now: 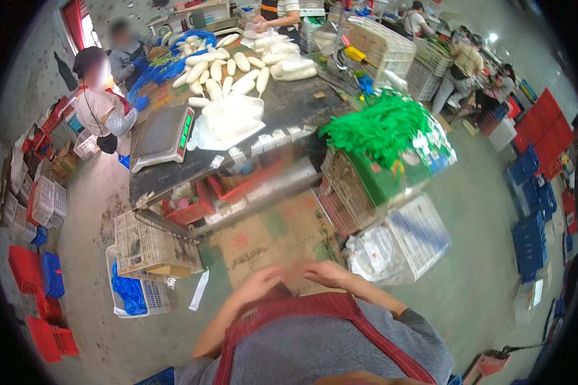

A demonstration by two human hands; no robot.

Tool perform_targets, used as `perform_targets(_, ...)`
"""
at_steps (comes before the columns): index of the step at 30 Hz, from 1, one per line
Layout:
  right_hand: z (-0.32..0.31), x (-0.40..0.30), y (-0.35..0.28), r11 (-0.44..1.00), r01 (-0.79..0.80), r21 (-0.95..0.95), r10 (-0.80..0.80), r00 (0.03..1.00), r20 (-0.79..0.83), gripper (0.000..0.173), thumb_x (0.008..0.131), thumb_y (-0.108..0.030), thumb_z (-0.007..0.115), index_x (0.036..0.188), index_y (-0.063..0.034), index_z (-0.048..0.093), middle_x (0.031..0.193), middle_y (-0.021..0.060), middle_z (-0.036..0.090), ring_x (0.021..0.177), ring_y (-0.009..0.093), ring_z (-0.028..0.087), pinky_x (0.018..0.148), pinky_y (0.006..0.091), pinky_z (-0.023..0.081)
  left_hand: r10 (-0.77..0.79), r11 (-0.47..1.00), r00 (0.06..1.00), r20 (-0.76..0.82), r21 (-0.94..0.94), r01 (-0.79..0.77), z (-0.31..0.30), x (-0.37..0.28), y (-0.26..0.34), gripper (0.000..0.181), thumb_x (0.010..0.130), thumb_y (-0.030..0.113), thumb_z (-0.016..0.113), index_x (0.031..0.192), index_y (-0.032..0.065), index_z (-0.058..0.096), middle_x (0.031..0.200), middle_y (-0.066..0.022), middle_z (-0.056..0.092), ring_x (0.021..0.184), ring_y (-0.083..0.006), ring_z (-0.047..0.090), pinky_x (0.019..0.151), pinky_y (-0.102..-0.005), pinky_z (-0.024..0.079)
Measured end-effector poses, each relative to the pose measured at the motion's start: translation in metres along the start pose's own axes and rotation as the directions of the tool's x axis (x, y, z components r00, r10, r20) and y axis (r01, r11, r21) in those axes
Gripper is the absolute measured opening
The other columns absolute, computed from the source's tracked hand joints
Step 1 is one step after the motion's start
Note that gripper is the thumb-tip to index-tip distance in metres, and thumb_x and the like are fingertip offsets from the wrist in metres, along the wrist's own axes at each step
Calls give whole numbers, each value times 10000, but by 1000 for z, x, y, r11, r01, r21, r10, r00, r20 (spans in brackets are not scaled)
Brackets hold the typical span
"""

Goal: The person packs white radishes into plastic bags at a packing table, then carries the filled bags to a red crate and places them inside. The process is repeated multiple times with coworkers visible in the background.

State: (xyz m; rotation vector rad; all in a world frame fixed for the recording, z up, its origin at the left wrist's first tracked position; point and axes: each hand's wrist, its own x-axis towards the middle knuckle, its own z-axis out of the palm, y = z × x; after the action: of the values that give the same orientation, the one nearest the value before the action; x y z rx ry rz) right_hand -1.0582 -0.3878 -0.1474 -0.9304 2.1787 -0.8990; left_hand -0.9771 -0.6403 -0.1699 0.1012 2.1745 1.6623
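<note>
Both of my hands are in front of my body at the top of a red apron, somewhat blurred. My left hand (262,282) is bent inward, and my right hand (326,273) faces it a little way off; whether either holds anything is unclear. Beyond them stands a dark worktable (289,103). A pile of white radishes (216,71) lies on it, with a stack of white bags or wrapped goods (233,118) nearer its front edge. To the left sits a digital scale (166,134) with a lit green display. Green ties or strips (380,127) are heaped at the right.
Plastic crates (154,245) stand under the table's left end; a white crate (419,240) is on the floor at right. Flattened cardboard (274,236) lies before me. A person (103,101) stands left of the table, another (279,14) across it, and several work far right.
</note>
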Motion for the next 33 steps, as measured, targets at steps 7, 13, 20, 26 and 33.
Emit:
perform_targets(7,-63,179,67,993,104,-63,-100,993,60,243,927,-286,538,1064,-107,630,1013,152,657,941,366,615,792,444,488,-93,996,977,-194,-33,88,-152,116,-51,309,960,175,571,1216,1,577,1064,-39,650,951,-97,588,847,-258,474)
perform_targets(13,-189,281,58,993,53,-103,-53,999,3,270,915,-289,550,1078,-87,626,1015,155,658,955,343,624,813,436,491,143,987,964,-225,103,-122,-257,271,40,304,946,162,583,1199,-6,588,1038,-70,665,932,-118,610,827,-264,490)
perform_targets(20,-384,437,175,1000,20,-14,-24,818,-575,349,893,-197,627,1196,-36,566,847,15,629,774,111,579,714,280,488,139,990,983,-118,53,-133,-300,390,98,292,939,164,584,1190,15,600,1090,-104,658,987,-179,625,859,-295,490)
perform_targets(26,-563,609,228,989,-86,-124,-74,437,-896,475,794,-263,710,1169,-10,567,981,184,619,957,344,591,826,396,477,60,994,964,-260,99,-36,-333,457,145,274,949,127,567,1194,7,600,1047,-89,677,976,-164,637,844,-289,498)
perform_targets(33,-596,707,257,993,-19,-116,-70,693,-718,328,909,-311,562,812,0,597,760,201,604,753,388,583,698,438,462,195,937,961,-198,326,-124,-374,579,184,338,908,116,603,1227,15,563,1144,-133,609,1061,-228,596,884,-323,482)
